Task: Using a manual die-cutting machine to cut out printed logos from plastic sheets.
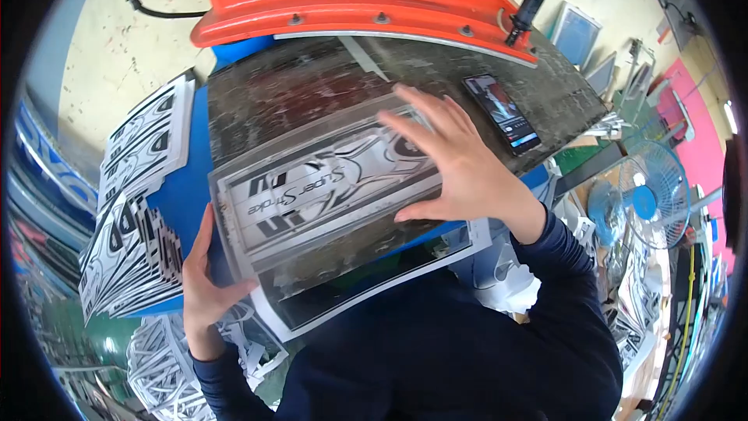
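A flat, clear-topped rectangular die board (315,245) lies on the dark worktable, tilted toward me at the left. Within its outline shows a sheet with black-and-white graphics (304,187). My left hand (204,288) is at the board's left end, fingers along the edge and thumb stretched apart toward a white paper border (273,320). That border hangs over the table's near edge around a dark opening. Over the board's right end, my right hand (467,160) is open, with fingers spread and thumb apart. Whether its fingertips touch the board, I cannot tell.
A red press arm (351,0) with a black handle (534,0) spans the far side. A phone (502,113) lies on the table at right. Stacks of printed sheets (136,242) stand at left. Paper scraps (164,359) lie below; a blue fan (643,199) stands at right.
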`<state>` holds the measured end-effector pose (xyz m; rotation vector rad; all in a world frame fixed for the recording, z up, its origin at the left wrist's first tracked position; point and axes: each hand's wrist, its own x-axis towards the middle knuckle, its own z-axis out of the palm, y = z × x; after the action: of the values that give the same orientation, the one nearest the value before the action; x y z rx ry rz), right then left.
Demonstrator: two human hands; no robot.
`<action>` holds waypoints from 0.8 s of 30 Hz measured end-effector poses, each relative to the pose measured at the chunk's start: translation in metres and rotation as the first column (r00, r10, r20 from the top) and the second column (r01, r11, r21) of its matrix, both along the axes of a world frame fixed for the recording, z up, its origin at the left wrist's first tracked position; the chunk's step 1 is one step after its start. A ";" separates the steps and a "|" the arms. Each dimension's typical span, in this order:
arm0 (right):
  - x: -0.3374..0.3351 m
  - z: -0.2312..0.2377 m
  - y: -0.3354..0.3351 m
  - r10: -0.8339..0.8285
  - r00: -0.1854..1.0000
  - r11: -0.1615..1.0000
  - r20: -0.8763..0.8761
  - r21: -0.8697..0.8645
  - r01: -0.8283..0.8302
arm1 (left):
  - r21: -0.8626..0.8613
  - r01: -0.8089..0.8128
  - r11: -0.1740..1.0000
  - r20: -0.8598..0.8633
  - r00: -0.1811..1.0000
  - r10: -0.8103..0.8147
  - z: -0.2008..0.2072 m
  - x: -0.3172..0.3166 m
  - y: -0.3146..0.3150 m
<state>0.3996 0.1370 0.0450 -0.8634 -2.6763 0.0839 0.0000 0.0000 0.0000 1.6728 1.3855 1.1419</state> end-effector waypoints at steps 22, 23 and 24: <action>0.043 -0.031 0.022 -0.133 0.969 0.964 -0.209 -0.256 0.077 | -0.006 -0.005 1.000 0.060 0.998 0.006 0.001 0.013 0.012; 0.044 -0.030 0.022 -0.119 0.968 0.964 -0.221 -0.258 0.060 | -0.020 -0.009 1.000 0.106 0.994 0.011 0.003 0.015 0.011; 0.044 -0.030 0.022 -0.104 0.967 0.965 -0.233 -0.259 0.042 | -0.035 -0.014 0.999 0.151 0.988 0.019 0.004 0.017 0.011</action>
<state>0.4435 0.1589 0.0150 -0.9575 -2.4312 0.4912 0.0168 0.0110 0.0043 1.5210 1.3175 1.2219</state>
